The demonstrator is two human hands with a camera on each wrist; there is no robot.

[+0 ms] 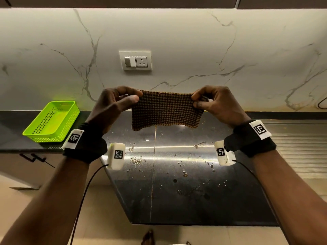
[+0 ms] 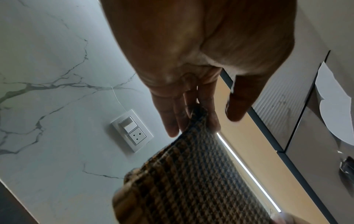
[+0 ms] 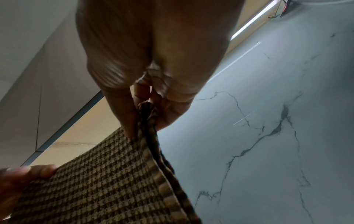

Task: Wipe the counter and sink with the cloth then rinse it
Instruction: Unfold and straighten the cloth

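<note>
The left hand [image 1: 115, 103] and the right hand [image 1: 212, 101] each pinched 1 top corner of the cloth [image 1: 166, 110], holding it flat in the air above the counter [image 1: 177, 174], which was dotted with drops, so wiping looked not yet done

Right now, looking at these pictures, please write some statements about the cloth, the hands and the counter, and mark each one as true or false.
1. Both hands pinch the brown checked woven cloth at its top corners. True.
2. The cloth lies flat on the dark polished stone counter. False: it hangs in the air above it.
3. Water droplets show on the counter. True.
4. The lime green perforated plastic basket sits on the person's right. False: it sits on the left.
5. The left hand is empty. False: it holds the cloth, as the right hand does.
</note>
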